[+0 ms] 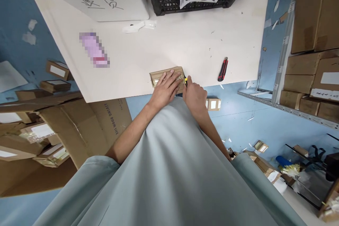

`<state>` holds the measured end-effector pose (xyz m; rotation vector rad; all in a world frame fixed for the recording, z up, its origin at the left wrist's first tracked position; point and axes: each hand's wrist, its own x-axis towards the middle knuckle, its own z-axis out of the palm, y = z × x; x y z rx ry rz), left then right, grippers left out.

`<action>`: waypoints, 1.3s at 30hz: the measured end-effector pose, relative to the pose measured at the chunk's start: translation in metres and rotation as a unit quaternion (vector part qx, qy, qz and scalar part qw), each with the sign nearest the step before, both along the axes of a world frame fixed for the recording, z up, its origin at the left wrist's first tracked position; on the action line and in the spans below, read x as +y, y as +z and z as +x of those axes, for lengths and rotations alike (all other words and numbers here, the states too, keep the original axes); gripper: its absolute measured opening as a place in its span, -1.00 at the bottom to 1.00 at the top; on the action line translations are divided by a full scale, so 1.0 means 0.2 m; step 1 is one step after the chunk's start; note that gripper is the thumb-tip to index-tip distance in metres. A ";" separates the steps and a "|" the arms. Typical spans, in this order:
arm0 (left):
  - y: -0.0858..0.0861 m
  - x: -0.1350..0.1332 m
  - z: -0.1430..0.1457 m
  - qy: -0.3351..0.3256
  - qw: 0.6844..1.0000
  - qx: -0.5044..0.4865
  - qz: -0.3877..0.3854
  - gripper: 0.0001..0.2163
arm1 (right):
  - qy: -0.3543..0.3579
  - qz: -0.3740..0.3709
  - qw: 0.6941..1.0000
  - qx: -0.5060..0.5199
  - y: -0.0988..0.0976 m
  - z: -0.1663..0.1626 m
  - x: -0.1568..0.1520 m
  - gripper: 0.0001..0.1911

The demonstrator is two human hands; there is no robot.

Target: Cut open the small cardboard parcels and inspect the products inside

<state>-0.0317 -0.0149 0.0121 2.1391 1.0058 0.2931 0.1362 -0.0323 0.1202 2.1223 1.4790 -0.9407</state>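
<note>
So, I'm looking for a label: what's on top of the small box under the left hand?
On the box: shiny tape and the left hand. I can make out no label; whatever the hand covers is hidden.

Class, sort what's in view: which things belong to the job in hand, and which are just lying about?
Job in hand:
small brown cardboard box with shiny tape, under the left hand
yellow-and-black tool, mostly hidden, in the right hand

Lying about:
red-and-black utility knife
crumpled white strip
blurred-out pinkish-purple item
</note>
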 end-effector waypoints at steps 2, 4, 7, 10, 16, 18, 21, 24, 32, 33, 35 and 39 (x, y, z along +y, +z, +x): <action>0.00 0.01 0.01 0.008 1.000 0.000 0.005 -0.58 | -0.007 -0.017 1.000 0.000 0.02 -0.01 -0.02 -0.39; -0.01 0.02 0.02 0.017 1.000 -0.001 0.010 -0.61 | -0.014 -0.031 0.999 0.002 0.04 -0.01 -0.06 -0.39; -0.02 0.02 0.03 0.016 1.000 -0.005 0.009 -0.66 | -0.020 -0.049 0.999 0.003 0.07 -0.02 -0.11 -0.39; -0.04 0.01 0.03 0.005 1.000 -0.008 0.010 -0.67 | -0.017 -0.063 0.998 0.000 0.09 -0.02 -0.16 -0.39; -0.05 -0.02 0.02 0.011 1.000 -0.001 0.008 -0.65 | 0.005 -0.050 0.999 -0.002 0.05 -0.04 -0.19 -0.37; -0.05 -0.01 0.03 0.019 1.000 0.003 0.009 -0.63 | 0.007 -0.036 0.999 -0.001 0.03 -0.03 -0.17 -0.34; -0.06 0.00 0.04 0.026 1.000 0.005 0.012 -0.61 | 0.004 -0.023 1.000 -0.003 0.02 -0.02 -0.16 -0.31; -0.05 -0.01 0.05 0.035 0.999 0.012 0.006 -0.61 | -0.004 -0.032 0.999 0.003 0.02 -0.03 -0.20 -0.34; -0.03 -0.03 0.06 0.049 0.999 0.010 0.003 -0.60 | -0.027 -0.022 0.999 0.014 0.12 0.06 -0.27 -0.34; -0.03 -0.03 0.06 0.050 0.999 0.009 0.005 -0.59 | -0.044 0.003 0.999 0.003 0.10 0.10 -0.25 -0.33; -0.02 -0.02 0.06 0.054 0.998 0.009 0.008 -0.57 | -0.084 0.062 0.994 -0.027 0.01 0.20 -0.20 -0.31; 0.01 -0.04 -0.01 0.120 0.992 0.021 0.042 -0.52 | -0.147 0.112 0.981 -0.049 -0.40 0.45 -0.07 -0.32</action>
